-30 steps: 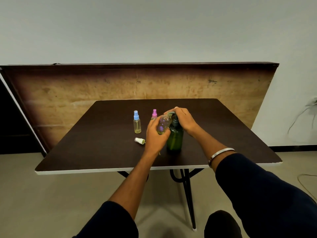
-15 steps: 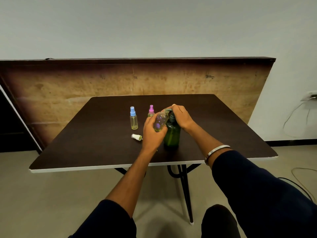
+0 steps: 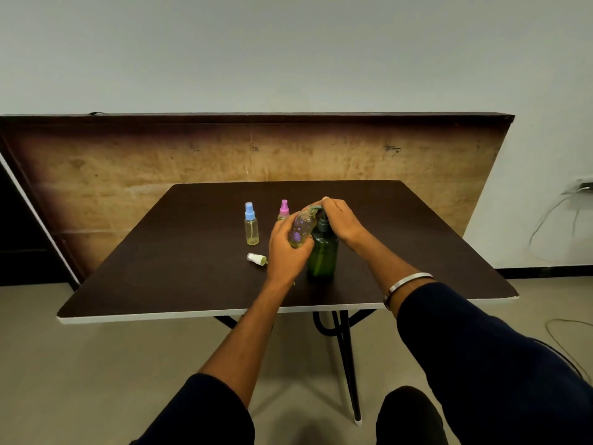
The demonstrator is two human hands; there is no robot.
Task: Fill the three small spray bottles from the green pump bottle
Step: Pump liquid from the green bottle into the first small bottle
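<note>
The green pump bottle stands upright near the middle of the dark table. My right hand rests on top of its pump head. My left hand holds an uncapped small clear bottle with purple flowers, tilted with its mouth toward the pump spout. A blue-capped spray bottle with yellowish liquid stands to the left. A pink-capped spray bottle stands behind my left hand, partly hidden. A loose white spray cap lies on the table left of my left hand.
A large wooden board leans on edge against the wall behind the table. The table's white front edge is close to me, with black metal legs beneath. A cable hangs from a wall socket at the right.
Both hands stay at the pump bottle and the flowered bottle. The view has shifted slightly, and the grips look the same.
</note>
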